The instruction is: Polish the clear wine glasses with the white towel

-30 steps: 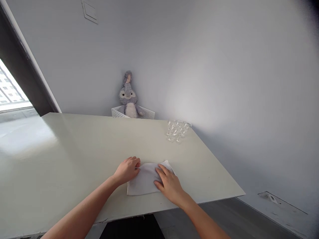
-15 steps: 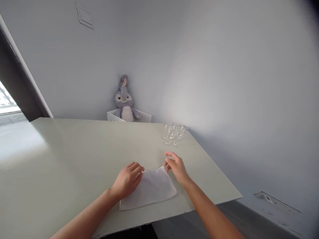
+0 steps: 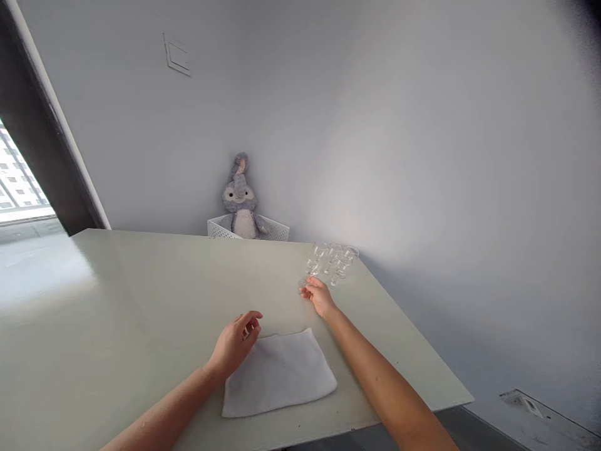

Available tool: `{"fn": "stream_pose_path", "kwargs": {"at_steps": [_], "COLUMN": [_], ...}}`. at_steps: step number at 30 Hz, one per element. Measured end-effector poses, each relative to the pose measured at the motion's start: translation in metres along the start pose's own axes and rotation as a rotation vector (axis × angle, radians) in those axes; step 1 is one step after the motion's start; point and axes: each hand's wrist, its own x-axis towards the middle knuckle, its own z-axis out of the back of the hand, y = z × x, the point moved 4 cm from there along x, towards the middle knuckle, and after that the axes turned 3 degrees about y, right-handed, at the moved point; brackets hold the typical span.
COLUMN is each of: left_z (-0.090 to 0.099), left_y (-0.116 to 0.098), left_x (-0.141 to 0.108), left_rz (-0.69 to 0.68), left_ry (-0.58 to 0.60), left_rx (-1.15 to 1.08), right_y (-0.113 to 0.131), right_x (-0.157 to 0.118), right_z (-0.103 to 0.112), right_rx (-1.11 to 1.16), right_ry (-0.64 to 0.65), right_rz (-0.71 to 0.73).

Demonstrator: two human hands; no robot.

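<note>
A white cloth lies spread on the table near its front edge. Over its upper left corner hovers my left hand, fingers loosely bent and apart, with nothing in them. My right hand reaches beyond the cloth, its fingers closed around a small clear stemmed glass. That glass looks tilted, its foot toward me; my fingers and the glasses behind hide part of it. Several more clear stemmed glasses stand close together just behind and to the right of this hand.
The pale table ends at a slanting right edge beside the wall. Past its far edge, a grey plush toy sits in a white perforated basket. A wall switch is at upper left.
My right hand has left the cloth's far right corner, moved forward and closed on a glass. My left hand has lifted off the cloth and loosened. The view has shifted slightly.
</note>
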Motion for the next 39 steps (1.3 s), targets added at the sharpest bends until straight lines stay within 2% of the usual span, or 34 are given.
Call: {"fn": "stream_pose_path", "kwargs": {"at_steps": [4, 8, 10, 16, 20, 22, 26, 28, 30, 32, 34, 36, 39], "left_z": [0.000, 0.003, 0.003, 0.005, 0.002, -0.003, -0.028, -0.040, -0.043, -0.035, -0.017, 0.011, 0.063], "left_y": [0.007, 0.015, 0.019, 0.029, 0.026, 0.021, 0.008, 0.005, 0.007, 0.015, 0.030, 0.050, 0.085], "left_x": [0.002, 0.007, 0.008, 0.013, 0.041, 0.062, 0.101, 0.113, 0.118, 0.119, 0.119, 0.117, 0.113], "left_rz": [0.079, 0.149, 0.168, 0.226, 0.298, 0.291, 0.242, 0.205, 0.193, 0.201, 0.227, 0.273, 0.354], "left_ry": [-0.023, -0.099, -0.124, -0.121, -0.033, -0.037, -0.046, -0.035, -0.037, -0.051, -0.083, -0.145, -0.268], "left_rx": [-0.112, -0.194, -0.207, -0.284, -0.337, -0.298, -0.274, -0.283, -0.276, -0.260, -0.249, -0.246, -0.250], "right_y": [-0.006, 0.004, 0.010, 0.012, 0.004, 0.001, -0.005, -0.006, -0.008, -0.010, -0.013, -0.017, -0.022], "right_x": [0.002, 0.025, 0.039, 0.062, 0.057, 0.052, 0.039, 0.034, 0.030, 0.028, 0.028, 0.030, 0.034], "right_z": [-0.007, 0.007, 0.013, 0.010, -0.006, -0.016, -0.034, -0.038, -0.039, -0.038, -0.037, -0.036, -0.034], "right_rx": [-0.043, -0.100, -0.139, -0.232, -0.296, -0.345, -0.465, -0.520, -0.563, -0.591, -0.602, -0.608, -0.611], "right_ry": [-0.044, -0.196, -0.230, -0.168, -0.113, -0.079, -0.015, 0.015, 0.041, 0.062, 0.079, 0.091, 0.088], "right_rz": [-0.010, 0.021, 0.040, 0.038, 0.034, 0.048, 0.099, 0.139, 0.185, 0.230, 0.265, 0.290, 0.333]}}
